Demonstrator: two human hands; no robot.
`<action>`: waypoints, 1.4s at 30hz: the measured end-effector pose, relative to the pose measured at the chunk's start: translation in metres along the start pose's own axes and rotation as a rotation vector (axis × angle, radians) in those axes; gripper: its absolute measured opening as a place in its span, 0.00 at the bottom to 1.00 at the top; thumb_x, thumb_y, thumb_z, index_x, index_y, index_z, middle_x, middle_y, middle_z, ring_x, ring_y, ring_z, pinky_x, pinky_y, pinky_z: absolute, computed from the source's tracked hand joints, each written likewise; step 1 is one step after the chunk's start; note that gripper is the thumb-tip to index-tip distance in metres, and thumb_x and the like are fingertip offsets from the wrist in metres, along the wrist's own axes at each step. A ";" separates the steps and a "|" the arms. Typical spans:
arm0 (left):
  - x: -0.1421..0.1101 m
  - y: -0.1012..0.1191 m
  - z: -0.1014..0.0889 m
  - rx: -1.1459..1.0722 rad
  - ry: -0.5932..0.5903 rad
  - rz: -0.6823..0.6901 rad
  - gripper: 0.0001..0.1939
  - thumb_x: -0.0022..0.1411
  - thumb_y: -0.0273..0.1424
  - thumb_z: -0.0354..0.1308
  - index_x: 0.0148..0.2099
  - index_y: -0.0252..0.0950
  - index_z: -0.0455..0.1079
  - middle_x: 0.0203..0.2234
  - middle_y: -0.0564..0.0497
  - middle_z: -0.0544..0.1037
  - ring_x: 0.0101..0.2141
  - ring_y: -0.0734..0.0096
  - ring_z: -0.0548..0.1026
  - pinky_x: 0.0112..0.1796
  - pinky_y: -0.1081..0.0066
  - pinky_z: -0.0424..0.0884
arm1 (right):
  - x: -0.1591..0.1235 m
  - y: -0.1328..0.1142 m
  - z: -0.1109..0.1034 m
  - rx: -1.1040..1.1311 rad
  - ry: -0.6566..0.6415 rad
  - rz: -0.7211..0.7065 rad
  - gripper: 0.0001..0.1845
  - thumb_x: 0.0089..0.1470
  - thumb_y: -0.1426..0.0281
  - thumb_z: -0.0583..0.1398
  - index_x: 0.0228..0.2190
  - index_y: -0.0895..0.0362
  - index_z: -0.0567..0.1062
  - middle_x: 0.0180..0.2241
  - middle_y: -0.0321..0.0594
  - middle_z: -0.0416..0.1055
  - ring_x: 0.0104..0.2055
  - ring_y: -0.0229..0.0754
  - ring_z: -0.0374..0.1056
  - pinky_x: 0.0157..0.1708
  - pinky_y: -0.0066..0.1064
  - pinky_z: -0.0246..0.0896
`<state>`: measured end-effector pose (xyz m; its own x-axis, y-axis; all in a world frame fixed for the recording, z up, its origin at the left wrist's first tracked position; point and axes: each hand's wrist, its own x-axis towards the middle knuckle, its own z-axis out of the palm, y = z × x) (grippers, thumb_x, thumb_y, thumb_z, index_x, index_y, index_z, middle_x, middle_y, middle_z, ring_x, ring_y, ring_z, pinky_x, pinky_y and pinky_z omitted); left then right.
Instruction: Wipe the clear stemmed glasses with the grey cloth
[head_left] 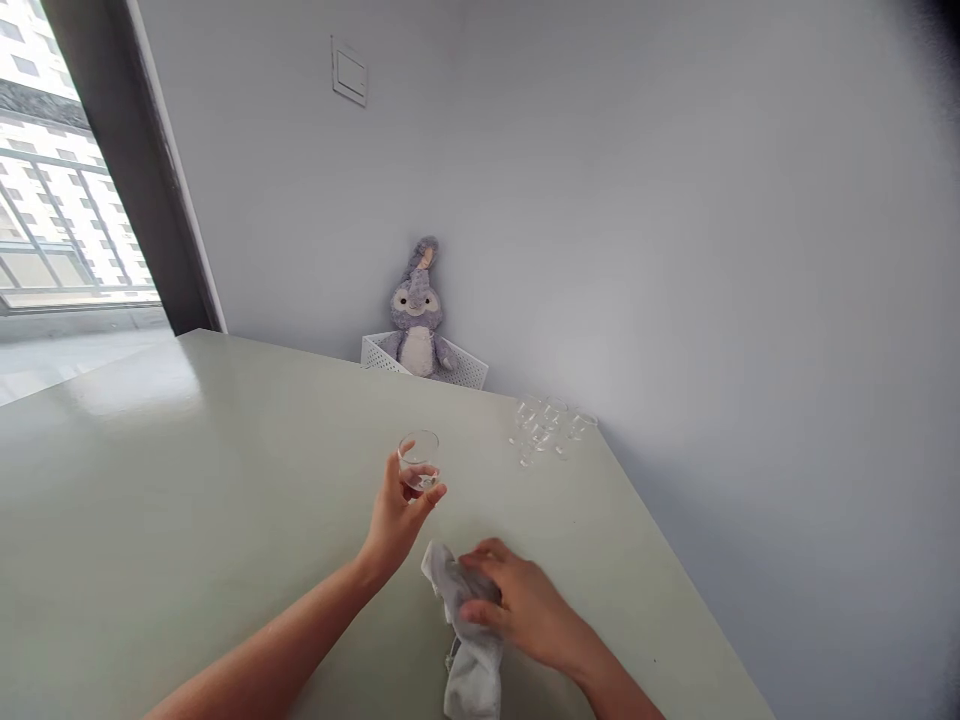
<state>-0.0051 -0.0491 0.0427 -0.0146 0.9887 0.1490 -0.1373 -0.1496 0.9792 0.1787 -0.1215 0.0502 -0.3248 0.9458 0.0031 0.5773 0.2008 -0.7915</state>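
A small clear glass [419,455] is held up over the table in my left hand [399,515], with the fingers and thumb wrapped round its lower part. Below and to the right, my right hand [529,598] grips a crumpled grey-white cloth [474,680] between thumb and fingers. The cloth hangs or lies down toward the near side of the table; whether its lower end touches the surface is hard to tell. The fingers of my right hand are slightly blurred.
Several clear glasses [546,425] stand grouped at the table's far right corner, by the wall. Behind the far edge, a plush rabbit [417,325] sits in a white perforated basket [469,371]. The pale table [225,480] reaches toward a window at left.
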 end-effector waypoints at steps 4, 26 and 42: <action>-0.013 -0.002 0.006 0.055 -0.132 0.113 0.30 0.53 0.34 0.58 0.56 0.42 0.49 0.37 0.49 0.71 0.39 0.69 0.69 0.41 0.67 0.65 | 0.009 -0.011 -0.012 -0.206 0.336 -0.046 0.15 0.50 0.60 0.56 0.40 0.48 0.74 0.35 0.38 0.67 0.21 0.35 0.59 0.26 0.30 0.53; -0.034 -0.014 0.014 0.230 -0.479 0.252 0.26 0.59 0.25 0.48 0.57 0.48 0.49 0.53 0.48 0.57 0.42 0.69 0.63 0.41 0.64 0.65 | 0.055 0.107 -0.060 -0.145 0.664 0.319 0.17 0.49 0.60 0.52 0.32 0.58 0.74 0.35 0.44 0.74 0.37 0.46 0.68 0.37 0.31 0.59; -0.026 -0.015 0.011 0.294 -0.430 0.246 0.22 0.59 0.26 0.47 0.54 0.47 0.53 0.47 0.47 0.62 0.39 0.70 0.66 0.39 0.66 0.66 | 0.113 0.166 -0.102 -0.213 0.719 0.569 0.13 0.49 0.66 0.52 0.31 0.58 0.73 0.26 0.42 0.72 0.32 0.43 0.67 0.27 0.27 0.54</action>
<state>0.0078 -0.0730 0.0255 0.4012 0.8425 0.3594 0.1017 -0.4309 0.8967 0.3142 0.0444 -0.0184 0.5475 0.8327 0.0831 0.6551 -0.3646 -0.6618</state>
